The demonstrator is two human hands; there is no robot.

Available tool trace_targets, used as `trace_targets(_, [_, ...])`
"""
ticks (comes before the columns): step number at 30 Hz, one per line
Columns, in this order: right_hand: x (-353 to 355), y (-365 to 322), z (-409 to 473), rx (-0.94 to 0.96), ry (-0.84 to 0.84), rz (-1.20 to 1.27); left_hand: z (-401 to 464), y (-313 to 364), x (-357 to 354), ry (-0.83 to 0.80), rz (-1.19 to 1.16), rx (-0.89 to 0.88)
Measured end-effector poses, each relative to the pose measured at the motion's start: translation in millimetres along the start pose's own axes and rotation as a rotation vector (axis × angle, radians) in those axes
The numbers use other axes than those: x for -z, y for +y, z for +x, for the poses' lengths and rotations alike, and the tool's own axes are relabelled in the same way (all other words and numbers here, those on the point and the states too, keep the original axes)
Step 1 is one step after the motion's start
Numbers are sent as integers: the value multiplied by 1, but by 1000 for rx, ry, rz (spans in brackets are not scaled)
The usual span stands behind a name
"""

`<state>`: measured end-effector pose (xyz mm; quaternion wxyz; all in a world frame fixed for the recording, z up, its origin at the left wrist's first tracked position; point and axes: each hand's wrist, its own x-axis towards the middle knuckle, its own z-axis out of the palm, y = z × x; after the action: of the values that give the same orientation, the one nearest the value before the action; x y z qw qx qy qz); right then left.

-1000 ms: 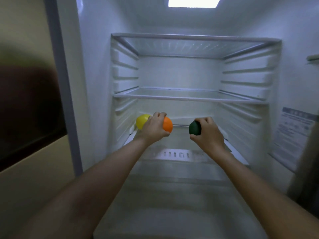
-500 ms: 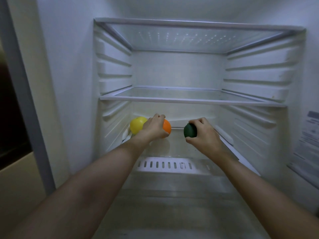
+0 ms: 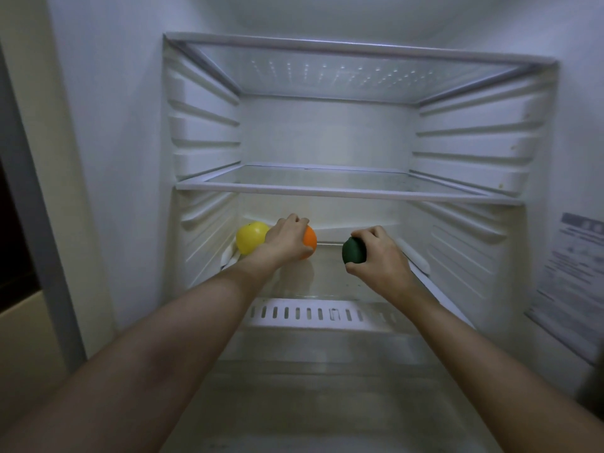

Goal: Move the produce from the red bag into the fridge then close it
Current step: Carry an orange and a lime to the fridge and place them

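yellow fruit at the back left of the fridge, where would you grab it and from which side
Cup the yellow fruit over its rounded top and front, coming from the open front. It sits by the left wall with the left hand at its right.

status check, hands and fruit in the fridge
Left hand grips orange fruit. Right hand grips green fruit. Yellow fruit already shelved. Nothing blocking.

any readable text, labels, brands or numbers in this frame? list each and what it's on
Nothing can be read.
Printed sheet on the fridge's right inner wall: a dark header band and lines of print, all too blurred to read.
Yellow fruit, orange fruit, green fruit, shelves: no text visible.
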<state>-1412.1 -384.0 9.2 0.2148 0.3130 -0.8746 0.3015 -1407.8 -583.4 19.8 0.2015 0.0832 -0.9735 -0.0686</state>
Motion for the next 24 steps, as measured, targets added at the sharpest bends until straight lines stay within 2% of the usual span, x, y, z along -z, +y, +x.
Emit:
trace_targets(11, [14, -5, -24, 25, 38, -17, -44, 18, 10, 121, 11, -16])
trace_targets(16, [38, -22, -55, -60, -20, -73, -99, 31, 23, 206, -48, -31])
trace_targets(20, [63, -33, -93, -17, 32, -70, -155, 51, 44, 176, -103, 46])
trace_targets(24, [92, -48, -140, 24, 53, -42, -216, 65, 57, 275, -51, 23])
